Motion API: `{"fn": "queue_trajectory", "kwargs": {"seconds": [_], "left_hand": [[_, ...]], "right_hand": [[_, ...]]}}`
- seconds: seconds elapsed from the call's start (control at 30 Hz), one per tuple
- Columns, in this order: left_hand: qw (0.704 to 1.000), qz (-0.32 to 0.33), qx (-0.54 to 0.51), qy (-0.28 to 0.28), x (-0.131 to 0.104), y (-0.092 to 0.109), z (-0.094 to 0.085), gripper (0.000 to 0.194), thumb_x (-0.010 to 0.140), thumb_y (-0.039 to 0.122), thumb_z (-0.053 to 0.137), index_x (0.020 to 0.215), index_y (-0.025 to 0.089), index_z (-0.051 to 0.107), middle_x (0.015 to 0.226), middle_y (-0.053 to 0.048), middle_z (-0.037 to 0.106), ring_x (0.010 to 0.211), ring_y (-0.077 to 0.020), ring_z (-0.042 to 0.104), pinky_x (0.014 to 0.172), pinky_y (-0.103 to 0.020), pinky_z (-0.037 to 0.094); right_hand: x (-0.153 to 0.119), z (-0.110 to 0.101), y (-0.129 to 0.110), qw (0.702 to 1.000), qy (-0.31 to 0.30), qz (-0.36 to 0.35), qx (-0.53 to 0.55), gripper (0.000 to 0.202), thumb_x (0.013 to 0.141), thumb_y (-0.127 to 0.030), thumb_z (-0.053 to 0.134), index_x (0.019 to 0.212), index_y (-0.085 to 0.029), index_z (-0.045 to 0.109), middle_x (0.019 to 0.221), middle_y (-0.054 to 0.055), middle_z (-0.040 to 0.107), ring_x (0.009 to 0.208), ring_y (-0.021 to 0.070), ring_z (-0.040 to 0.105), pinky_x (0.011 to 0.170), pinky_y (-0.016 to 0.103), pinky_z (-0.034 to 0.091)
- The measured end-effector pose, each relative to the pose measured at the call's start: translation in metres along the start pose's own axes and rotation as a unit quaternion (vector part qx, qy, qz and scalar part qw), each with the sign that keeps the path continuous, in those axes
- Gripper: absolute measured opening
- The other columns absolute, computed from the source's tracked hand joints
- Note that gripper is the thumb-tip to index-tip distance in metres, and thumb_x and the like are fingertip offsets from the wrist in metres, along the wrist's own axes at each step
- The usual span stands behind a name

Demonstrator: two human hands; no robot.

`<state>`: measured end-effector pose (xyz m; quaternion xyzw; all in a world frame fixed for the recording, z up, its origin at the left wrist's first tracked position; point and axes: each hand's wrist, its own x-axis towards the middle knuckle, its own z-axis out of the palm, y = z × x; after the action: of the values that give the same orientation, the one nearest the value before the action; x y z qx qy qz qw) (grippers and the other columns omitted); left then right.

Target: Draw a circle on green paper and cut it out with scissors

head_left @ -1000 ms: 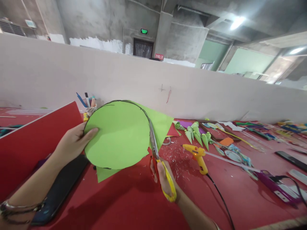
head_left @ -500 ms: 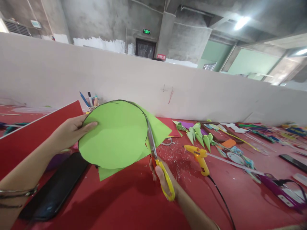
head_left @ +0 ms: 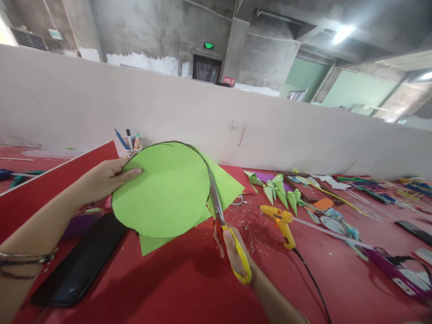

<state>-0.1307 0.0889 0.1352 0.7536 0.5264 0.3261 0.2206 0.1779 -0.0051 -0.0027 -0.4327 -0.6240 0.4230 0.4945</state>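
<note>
Seen from beside the bench, the red table (head_left: 189, 283) extends beneath both hands. A red board (head_left: 33, 202) stands tilted behind the left hand (head_left: 110, 177); its support is hidden. The green paper (head_left: 162, 193), marked with a dark curved line, spans the space between the hands, held above the table, presumably for blade clearance. The left hand pinches its left edge, thumb on the face, other fingers hidden behind; this grip probably steadies the sheet well away from the blades. A black phone (head_left: 81, 265) lies nearer the body than the left hand. The right hand (head_left: 232, 247) is curled around the handles of the scissors (head_left: 218, 204), blades aligned along the line; their opening cannot be told. Right of that hand lies the glue gun (head_left: 281, 220), apparently clear of the elbow's path. Green cones (head_left: 278, 189) lie beyond the right hand, pens (head_left: 130, 141) beyond the left.
</note>
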Motion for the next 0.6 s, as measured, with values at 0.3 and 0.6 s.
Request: {"fn": "queue_trajectory", "kwargs": {"seconds": [0.3, 0.6], "left_hand": [[0.994, -0.048, -0.093, 0.015, -0.001, 0.018, 0.006, 0.033, 0.069, 0.042, 0.058, 0.089, 0.016, 0.062, 0.068, 0.003, 0.068, 0.057, -0.0118, 0.063, 0.048, -0.018, 0.050], [0.842, -0.150, -0.516, -0.044, -0.037, -0.001, 0.075, 0.053, 0.061, 0.059, 0.056, 0.099, 0.022, 0.059, 0.087, -0.004, 0.071, 0.085, -0.0266, 0.064, 0.068, -0.037, 0.055]], "right_hand": [[-0.002, 0.002, -0.002, 1.000, 0.014, 0.026, 0.010, 0.042, 0.086, -0.053, 0.029, 0.073, -0.016, 0.045, 0.058, -0.004, 0.034, 0.041, 0.0040, 0.028, 0.037, 0.018, 0.023], [0.000, 0.008, -0.002, 0.994, 0.045, 0.055, 0.087, 0.043, 0.084, -0.056, 0.032, 0.069, -0.017, 0.041, 0.056, -0.006, 0.033, 0.037, 0.0022, 0.028, 0.037, 0.017, 0.025]]}}
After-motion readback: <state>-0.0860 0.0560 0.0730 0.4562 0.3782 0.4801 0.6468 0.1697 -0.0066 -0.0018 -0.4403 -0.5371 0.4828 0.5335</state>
